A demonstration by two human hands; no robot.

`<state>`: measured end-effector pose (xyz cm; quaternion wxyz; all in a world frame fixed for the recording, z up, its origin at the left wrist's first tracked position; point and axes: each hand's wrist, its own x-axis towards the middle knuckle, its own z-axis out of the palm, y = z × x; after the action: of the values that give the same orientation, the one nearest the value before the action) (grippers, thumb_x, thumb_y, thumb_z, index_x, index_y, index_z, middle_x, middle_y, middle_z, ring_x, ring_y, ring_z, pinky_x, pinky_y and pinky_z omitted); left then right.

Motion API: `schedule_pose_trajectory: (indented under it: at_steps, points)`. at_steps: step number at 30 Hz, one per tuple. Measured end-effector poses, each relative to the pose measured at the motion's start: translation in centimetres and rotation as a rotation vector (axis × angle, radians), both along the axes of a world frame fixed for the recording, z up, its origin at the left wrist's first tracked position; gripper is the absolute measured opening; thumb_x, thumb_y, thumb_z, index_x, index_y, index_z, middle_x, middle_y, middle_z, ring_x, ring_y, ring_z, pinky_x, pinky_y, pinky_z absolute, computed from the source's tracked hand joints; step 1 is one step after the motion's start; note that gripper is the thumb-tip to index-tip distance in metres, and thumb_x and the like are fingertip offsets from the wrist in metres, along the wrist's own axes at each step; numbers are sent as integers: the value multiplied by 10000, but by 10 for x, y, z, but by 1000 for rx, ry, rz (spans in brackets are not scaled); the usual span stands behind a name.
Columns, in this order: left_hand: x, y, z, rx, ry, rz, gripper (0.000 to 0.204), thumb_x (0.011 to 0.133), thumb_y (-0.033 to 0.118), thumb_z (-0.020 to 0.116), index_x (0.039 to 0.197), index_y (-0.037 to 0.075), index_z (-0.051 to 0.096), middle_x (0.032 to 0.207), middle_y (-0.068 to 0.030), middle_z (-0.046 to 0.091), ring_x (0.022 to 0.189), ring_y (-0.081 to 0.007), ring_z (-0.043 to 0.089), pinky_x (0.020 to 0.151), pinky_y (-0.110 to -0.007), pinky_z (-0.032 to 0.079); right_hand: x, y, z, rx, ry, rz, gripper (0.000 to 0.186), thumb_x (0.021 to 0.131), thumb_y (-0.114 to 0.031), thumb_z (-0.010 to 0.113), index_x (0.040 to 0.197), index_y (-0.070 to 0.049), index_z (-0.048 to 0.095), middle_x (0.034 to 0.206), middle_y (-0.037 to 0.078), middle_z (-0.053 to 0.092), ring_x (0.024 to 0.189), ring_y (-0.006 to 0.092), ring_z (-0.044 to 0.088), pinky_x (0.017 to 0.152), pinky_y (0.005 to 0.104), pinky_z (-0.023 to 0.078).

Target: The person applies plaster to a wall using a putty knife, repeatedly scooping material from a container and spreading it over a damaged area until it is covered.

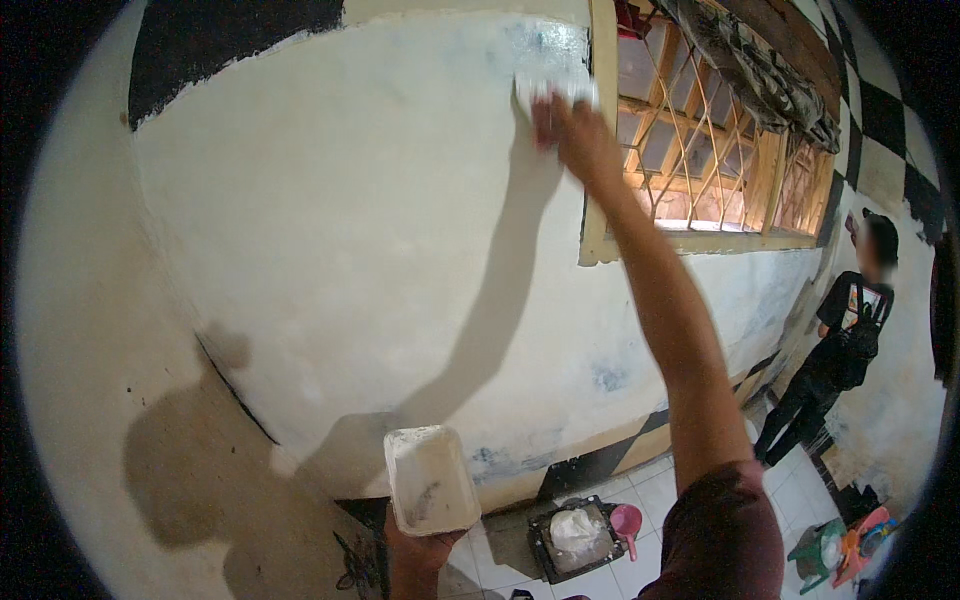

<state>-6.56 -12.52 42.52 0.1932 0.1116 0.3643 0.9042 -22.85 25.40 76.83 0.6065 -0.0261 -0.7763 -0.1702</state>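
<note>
My right hand (pixel 585 140) is raised to the upper wall beside the window, its fingers closed round the reddish handle of what looks like a wide putty knife (pixel 545 120). The pale, broad end is blurred by motion and lies against the wall, just below a wet, shiny patch (pixel 548 45). Low in front of me, my left hand (pixel 422 555) grips the lower end of a cream rectangular plastic tub (pixel 432 480). Greyish smears mark the tub's inside. Part of the left hand is hidden beneath it.
A window (pixel 690 130) with a metal grille and yellowish frame adjoins the work. On the tiled floor stand a dark crate (pixel 545 560) bearing white material and a pink dipper (pixel 627 519). Another person (pixel 850 320) stands at the right wall, near green (pixel 818 555) and orange (pixel 862 545) containers.
</note>
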Motion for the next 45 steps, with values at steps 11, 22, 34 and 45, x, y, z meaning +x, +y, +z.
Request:
schedule_pose_trajectory:
  at_steps: [11,22,34,45]
  points:
    - [-5,3,-37,108,-134,-22,649,886,553,376,1365,117,405,1288,-153,503,1116,-381,553,844,-608,498,61,-37,-97,-178,-132,104,219,813,-34,504,1028,-57,468,941,186,529,816,388,578,663,507,483]
    - [-6,13,-19,386,-434,-197,650,876,536,369,1367,112,412,1261,-148,536,1082,-381,581,801,-598,521,-12,9,-102,65,-11,-57,523,836,-180,570,1334,-139,416,1085,147,529,864,297,585,703,387,528]
    - [-15,-7,-49,448,-463,-258,680,884,583,295,1393,140,379,1330,-156,474,1195,-397,492,890,-650,436,68,-76,-99,-213,-455,53,308,777,48,459,1063,-63,488,925,159,548,907,358,573,683,447,490]
    - [-10,-26,-30,377,-340,-116,672,888,564,335,1385,114,382,1303,-168,489,1137,-421,533,834,-635,486,67,-118,142,88,-212,-60,375,796,-128,660,1154,-118,549,1316,101,464,1169,243,493,805,373,532]
